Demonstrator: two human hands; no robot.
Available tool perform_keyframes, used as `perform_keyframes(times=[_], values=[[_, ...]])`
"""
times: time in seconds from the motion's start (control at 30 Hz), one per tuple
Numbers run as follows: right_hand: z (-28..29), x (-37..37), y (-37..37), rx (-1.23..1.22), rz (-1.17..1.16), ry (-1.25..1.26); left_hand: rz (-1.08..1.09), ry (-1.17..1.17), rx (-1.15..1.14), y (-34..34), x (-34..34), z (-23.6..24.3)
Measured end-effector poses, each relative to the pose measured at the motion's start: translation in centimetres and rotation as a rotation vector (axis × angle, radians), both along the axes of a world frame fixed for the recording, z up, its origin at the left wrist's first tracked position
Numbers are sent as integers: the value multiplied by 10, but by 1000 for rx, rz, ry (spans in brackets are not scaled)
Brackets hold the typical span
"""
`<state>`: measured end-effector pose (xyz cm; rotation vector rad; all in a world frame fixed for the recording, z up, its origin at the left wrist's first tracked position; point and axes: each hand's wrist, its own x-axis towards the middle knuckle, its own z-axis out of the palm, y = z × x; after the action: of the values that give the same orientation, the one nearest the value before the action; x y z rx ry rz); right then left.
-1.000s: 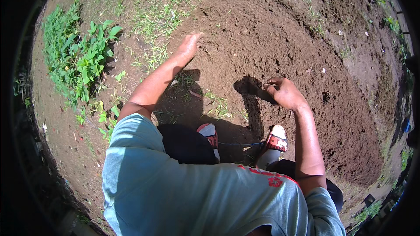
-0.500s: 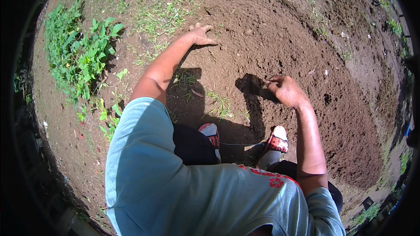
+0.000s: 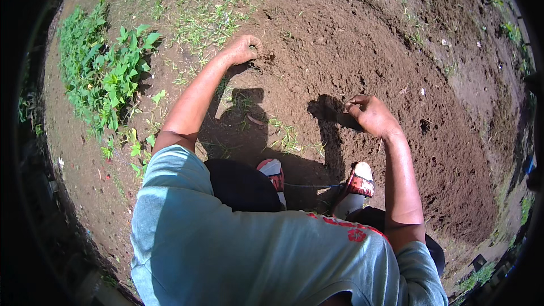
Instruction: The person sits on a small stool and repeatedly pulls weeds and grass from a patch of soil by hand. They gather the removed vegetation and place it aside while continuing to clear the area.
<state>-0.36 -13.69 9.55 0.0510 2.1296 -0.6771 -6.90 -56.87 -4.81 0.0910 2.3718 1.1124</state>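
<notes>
My left hand point(image 3: 243, 50) is closed at the near-left edge of the loosened soil, its fingers curled down. A small dark brown clump point(image 3: 265, 60), perhaps soil with roots, shows at its fingertips. Over the soil to the right, my right hand point(image 3: 367, 115) is closed with thumb and fingers drawn together. What it holds, if anything, is hidden by the fingers and the shadow below. Brown crumbly soil point(image 3: 362, 51) spreads in a broad patch around both hands.
Leafy green plants point(image 3: 113, 68) grow at the left. Sparse grass point(image 3: 212, 14) covers the ground beyond my left hand, with a small tuft point(image 3: 286, 136) between my feet and the soil. My sandalled feet point(image 3: 361, 181) stand at the soil's near edge.
My left hand has drawn back toward the left, and its spread fingers have closed, with a dark clump now at the fingertips. My right hand has hardly moved.
</notes>
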Motion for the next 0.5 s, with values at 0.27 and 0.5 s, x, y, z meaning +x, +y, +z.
perform_keyframes(times=[0.27, 0.5], values=[[3, -3, -7, 28, 36, 1, 409, -235, -391, 19, -18, -56], [10, 1, -20, 35, 57, 12, 34, 227, -313, 110, 35, -52]])
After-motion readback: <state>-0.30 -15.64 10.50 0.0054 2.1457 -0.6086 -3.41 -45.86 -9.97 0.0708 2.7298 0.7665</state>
